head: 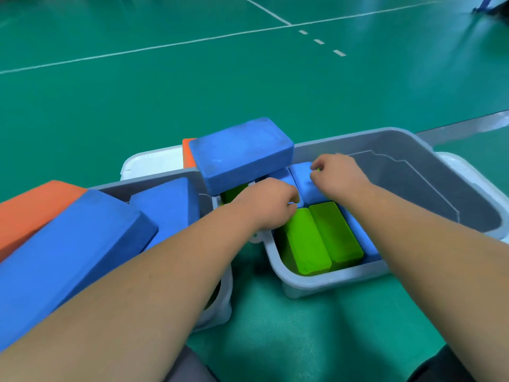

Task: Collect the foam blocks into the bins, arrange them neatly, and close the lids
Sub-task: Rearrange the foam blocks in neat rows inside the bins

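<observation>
A grey bin [413, 161] stands on the green floor at the right. Inside it lie two green foam blocks [319, 238] side by side and blue blocks [303, 177] at the back. My left hand [268, 202] is curled over the far end of the left green block, next to a blue one. My right hand [336, 172] grips the top of an upright blue block. A large blue block [242, 155] rests across the rims between the two bins. The left bin [198, 177] holds blue blocks [77, 244] and orange blocks [35, 208] piled high.
White lids [154, 161] lie under and behind the bins, one showing at the far right [468, 172]. An orange block [188, 151] stands behind the large blue one. Green gym floor with white lines stretches ahead. A person's feet show at the top right corner.
</observation>
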`<action>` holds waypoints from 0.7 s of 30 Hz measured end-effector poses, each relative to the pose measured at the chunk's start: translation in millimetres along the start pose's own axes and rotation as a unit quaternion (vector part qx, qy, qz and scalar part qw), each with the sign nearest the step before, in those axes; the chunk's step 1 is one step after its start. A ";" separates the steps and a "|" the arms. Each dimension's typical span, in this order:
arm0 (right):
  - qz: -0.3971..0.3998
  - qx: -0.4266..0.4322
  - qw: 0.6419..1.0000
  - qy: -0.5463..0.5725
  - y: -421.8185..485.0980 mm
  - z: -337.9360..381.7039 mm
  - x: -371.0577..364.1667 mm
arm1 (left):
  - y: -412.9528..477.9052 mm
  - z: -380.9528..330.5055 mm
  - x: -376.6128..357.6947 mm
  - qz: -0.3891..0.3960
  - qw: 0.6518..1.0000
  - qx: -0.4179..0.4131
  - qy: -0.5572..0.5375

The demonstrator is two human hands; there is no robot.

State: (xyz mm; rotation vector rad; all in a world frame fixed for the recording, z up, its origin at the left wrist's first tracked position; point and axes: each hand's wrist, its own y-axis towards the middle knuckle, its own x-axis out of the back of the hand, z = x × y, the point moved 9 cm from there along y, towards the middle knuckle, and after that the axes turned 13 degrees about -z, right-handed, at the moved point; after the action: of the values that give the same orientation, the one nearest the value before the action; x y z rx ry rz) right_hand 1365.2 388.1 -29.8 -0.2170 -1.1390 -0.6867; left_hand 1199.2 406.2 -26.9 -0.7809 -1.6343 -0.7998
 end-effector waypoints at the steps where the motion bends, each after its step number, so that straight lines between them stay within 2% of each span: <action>1: 0.000 0.002 1.000 0.004 -0.6 2.5 0.4 | 0.5 3.7 7.7 -0.021 1.000 0.003 0.004; 3: -0.022 -0.009 0.999 0.035 3.6 8.1 8.7 | -0.1 13.0 22.6 -0.077 0.997 0.008 0.004; 5: -0.036 -0.019 0.997 0.060 7.5 12.1 14.7 | -2.2 24.5 41.9 -0.168 0.986 0.009 -0.003; 7: -0.020 -0.003 0.998 0.060 4.6 19.3 14.6 | -7.0 41.0 56.3 -0.240 0.970 0.028 0.041; 9: -0.012 0.013 0.998 0.058 -1.1 24.9 13.5 | -9.7 63.5 54.0 -0.225 0.965 0.083 0.106; 12: -0.014 0.008 0.996 0.084 -4.5 30.6 13.0 | -12.5 91.0 33.9 -0.134 0.960 0.146 0.196; 16: -0.025 0.019 0.995 0.100 -6.5 40.5 23.3 | -11.7 95.4 29.3 -0.119 0.944 0.148 0.270; 21: -0.029 0.007 0.994 0.109 -7.6 26.6 36.2 | -6.0 86.0 34.0 -0.093 0.938 0.153 0.296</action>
State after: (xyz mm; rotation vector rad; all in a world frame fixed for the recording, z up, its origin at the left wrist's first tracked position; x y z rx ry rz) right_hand 1349.1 381.1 12.3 -0.0939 -0.9428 -0.7350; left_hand 1142.2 477.0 -8.9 -0.1352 -1.2462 -0.7908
